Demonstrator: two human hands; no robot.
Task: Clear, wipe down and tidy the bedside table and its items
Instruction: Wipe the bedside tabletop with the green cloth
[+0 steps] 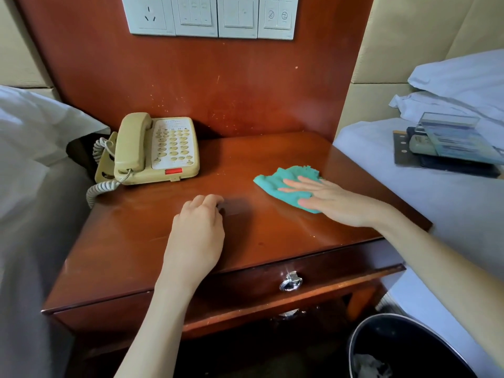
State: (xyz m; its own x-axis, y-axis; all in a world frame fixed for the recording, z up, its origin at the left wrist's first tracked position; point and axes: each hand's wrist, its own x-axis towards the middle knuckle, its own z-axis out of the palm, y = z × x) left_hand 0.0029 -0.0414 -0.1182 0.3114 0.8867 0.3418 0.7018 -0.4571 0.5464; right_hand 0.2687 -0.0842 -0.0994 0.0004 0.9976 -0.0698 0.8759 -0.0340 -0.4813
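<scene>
The reddish wooden bedside table point(152, 241) fills the middle of the view. A beige telephone point(156, 148) with a coiled cord sits at its back left. My right hand point(324, 199) lies flat, fingers spread, pressing a teal cloth point(286, 184) onto the right part of the tabletop. My left hand point(197, 230) rests near the middle of the top with its fingers curled under; I see nothing in it.
A drawer with a metal ring pull point(290, 282) faces me. A black waste bin point(403, 347) stands at the lower right. On the right bed point(409, 203) lie a dark tray, a remote and a glass piece point(450, 140). White bedding point(32, 148) borders the left. Wall switches point(210, 16) are above.
</scene>
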